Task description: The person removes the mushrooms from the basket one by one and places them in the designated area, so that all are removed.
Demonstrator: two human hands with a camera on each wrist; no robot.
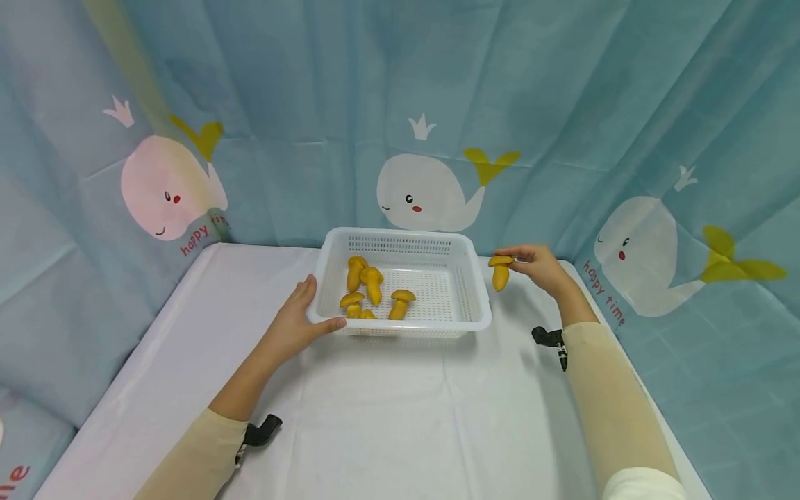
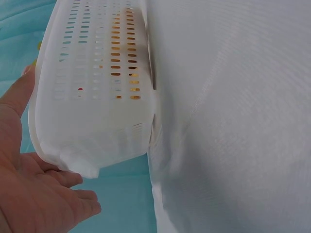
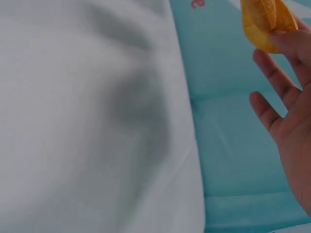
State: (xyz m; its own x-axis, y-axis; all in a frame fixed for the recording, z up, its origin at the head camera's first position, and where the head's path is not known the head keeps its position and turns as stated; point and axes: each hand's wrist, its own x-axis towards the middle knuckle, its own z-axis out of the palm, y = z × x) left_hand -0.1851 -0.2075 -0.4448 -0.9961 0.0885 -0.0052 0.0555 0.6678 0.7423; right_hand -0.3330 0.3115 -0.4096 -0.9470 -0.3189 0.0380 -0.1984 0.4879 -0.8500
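Note:
A white plastic basket [image 1: 471, 278] with slotted walls holds several yellow-brown mushrooms [image 1: 401, 304], most of them toward its left side. My left hand [image 1: 292, 321] grips the basket's left end, thumb over the near rim and the other fingers along the side. In the left wrist view, the fingers of that hand [image 2: 43, 199] lie around the basket's corner [image 2: 92, 111]. To the right of the basket, my right hand [image 1: 539, 267] pinches one mushroom [image 1: 501, 273] by its cap, raised above the table. The right wrist view shows this mushroom [image 3: 262, 24] between thumb and fingers.
A white cloth covers the table [image 1: 387, 410], and the basket stands near its far edge. Blue curtains [image 1: 300, 187] with printed whales hang behind and at both sides. Dark devices [image 1: 262, 432] are strapped at both wrists.

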